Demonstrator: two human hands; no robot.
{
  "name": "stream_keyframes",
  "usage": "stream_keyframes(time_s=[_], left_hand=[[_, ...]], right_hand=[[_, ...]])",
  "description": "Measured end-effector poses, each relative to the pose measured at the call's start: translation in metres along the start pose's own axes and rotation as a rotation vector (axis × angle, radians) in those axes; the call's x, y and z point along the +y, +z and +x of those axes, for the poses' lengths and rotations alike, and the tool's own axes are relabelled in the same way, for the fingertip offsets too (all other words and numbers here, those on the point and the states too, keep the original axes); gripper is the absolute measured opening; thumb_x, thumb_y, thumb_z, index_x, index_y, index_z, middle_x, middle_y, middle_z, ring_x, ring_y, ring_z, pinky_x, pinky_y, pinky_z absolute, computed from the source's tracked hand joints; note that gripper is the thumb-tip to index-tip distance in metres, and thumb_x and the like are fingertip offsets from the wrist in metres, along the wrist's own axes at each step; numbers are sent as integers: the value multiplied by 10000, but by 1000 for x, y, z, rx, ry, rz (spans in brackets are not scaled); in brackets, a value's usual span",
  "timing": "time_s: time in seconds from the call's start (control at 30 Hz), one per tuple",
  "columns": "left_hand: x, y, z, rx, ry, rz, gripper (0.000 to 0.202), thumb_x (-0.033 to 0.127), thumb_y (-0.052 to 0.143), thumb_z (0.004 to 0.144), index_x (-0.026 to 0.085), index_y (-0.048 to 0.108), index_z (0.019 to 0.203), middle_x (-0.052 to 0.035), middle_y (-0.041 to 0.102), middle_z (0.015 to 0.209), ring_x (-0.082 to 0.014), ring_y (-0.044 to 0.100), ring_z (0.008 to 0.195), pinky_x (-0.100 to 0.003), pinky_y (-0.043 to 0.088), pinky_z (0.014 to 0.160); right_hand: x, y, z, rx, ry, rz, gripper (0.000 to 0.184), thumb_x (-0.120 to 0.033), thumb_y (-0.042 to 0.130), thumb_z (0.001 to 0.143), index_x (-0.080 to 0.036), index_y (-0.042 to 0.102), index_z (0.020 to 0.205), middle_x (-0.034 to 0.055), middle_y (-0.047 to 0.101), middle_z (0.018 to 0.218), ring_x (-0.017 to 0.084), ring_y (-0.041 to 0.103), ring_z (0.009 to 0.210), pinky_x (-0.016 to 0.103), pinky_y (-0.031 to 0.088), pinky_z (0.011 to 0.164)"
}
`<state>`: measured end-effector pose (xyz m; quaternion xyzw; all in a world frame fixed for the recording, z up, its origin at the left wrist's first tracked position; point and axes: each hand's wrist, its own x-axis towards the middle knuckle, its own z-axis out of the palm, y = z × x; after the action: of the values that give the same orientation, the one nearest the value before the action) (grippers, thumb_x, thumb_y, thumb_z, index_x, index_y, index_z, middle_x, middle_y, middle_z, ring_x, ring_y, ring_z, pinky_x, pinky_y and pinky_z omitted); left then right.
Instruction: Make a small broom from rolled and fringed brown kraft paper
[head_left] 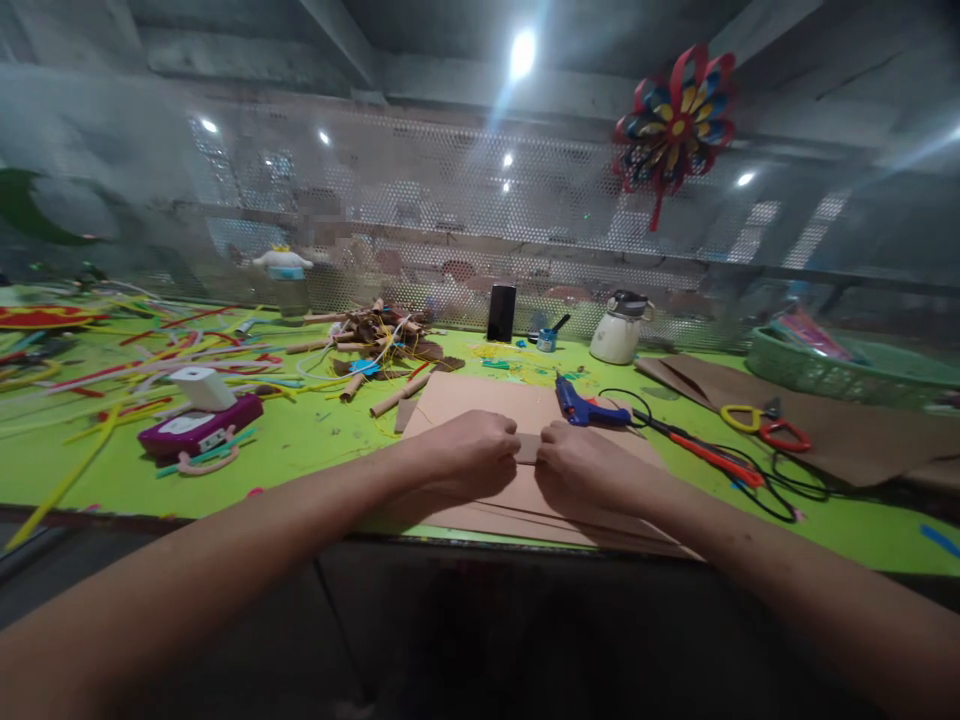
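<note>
Between my two hands lies a small piece of brown card (529, 448), gripped at its ends. My left hand (480, 447) is closed on its left end, and my right hand (576, 458) is closed on the right end. Both hands rest low over a stack of tan cardboard sheets (465, 395) at the table's front edge. Just beyond my right hand, a blue hot glue gun (589, 405) lies on the stack with its nozzle pointing away. My fingertips are partly hidden by my own knuckles.
To the right are scissors (765, 422), brown paper (840, 430), a black cable and a green basket (810, 365). A white kettle (616, 330) and a phone (502, 313) stand at the back. Left are rolled paper tubes (401, 395), a purple power strip (199, 428) and coloured strips.
</note>
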<state>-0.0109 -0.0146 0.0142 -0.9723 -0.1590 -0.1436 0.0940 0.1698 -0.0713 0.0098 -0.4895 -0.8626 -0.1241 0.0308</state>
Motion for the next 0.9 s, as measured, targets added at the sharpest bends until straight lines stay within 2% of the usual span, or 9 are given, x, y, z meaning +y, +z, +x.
stream_keyframes(time_s=[0.1, 0.2, 0.3, 0.4, 0.5, 0.6, 0.73, 0.9], left_hand=[[3, -2, 3, -20, -43, 46, 183, 150, 439, 748, 133, 591, 648, -54, 556, 625, -120, 462, 504, -250, 345, 499], [1, -11, 1, -24, -68, 0, 186, 149, 443, 760, 136, 616, 691, -54, 577, 667, -131, 504, 576, -241, 363, 544], [-7, -26, 2, -19, -85, -211, 195, 123, 446, 774, 149, 639, 787, -43, 606, 768, -118, 531, 670, -212, 374, 609], [-19, -34, 9, -78, -146, -433, 184, 141, 456, 788, 136, 639, 801, -24, 618, 748, -96, 521, 642, -193, 367, 611], [-28, -25, 14, -163, -213, -586, 183, 189, 474, 780, 117, 642, 791, -5, 607, 670, -87, 495, 594, -186, 357, 583], [-30, -6, 13, -240, -298, -684, 208, 205, 463, 775, 108, 644, 801, 3, 593, 637, -83, 474, 554, -181, 341, 535], [-22, 7, 6, -174, -311, -592, 209, 213, 461, 798, 124, 644, 846, -21, 621, 708, -102, 495, 610, -197, 353, 567], [-14, 9, 6, -69, -203, -376, 203, 222, 439, 839, 134, 615, 788, -59, 583, 821, -133, 503, 740, -226, 372, 655]], right_hand=[[-1, 0, 7, -13, -34, -15, 191, -163, 460, 760, -103, 626, 686, 97, 574, 642, 137, 477, 544, 276, 279, 513], [9, -10, 4, -18, -69, 125, 194, -129, 463, 753, -120, 644, 684, 81, 602, 666, 130, 506, 573, 251, 317, 539], [24, -27, 0, 29, -83, 406, 213, -130, 462, 779, -150, 673, 758, 50, 640, 725, 125, 542, 644, 229, 367, 588], [37, -38, 1, 13, -40, 642, 195, -191, 493, 792, -152, 684, 780, 25, 645, 704, 114, 539, 625, 222, 392, 582], [46, -30, 8, -93, 29, 831, 196, -267, 546, 764, -134, 686, 798, 21, 646, 679, 116, 544, 610, 227, 413, 575], [51, -9, 17, -160, 31, 901, 203, -271, 563, 741, -127, 686, 814, 27, 658, 700, 122, 550, 628, 234, 426, 591], [48, 12, 18, -114, 39, 822, 151, -219, 543, 733, -137, 669, 752, 26, 643, 700, 122, 539, 629, 225, 417, 576], [30, 6, 3, 29, 46, 722, 160, -172, 510, 746, -149, 609, 622, 13, 592, 638, 102, 485, 570, 208, 362, 514]])
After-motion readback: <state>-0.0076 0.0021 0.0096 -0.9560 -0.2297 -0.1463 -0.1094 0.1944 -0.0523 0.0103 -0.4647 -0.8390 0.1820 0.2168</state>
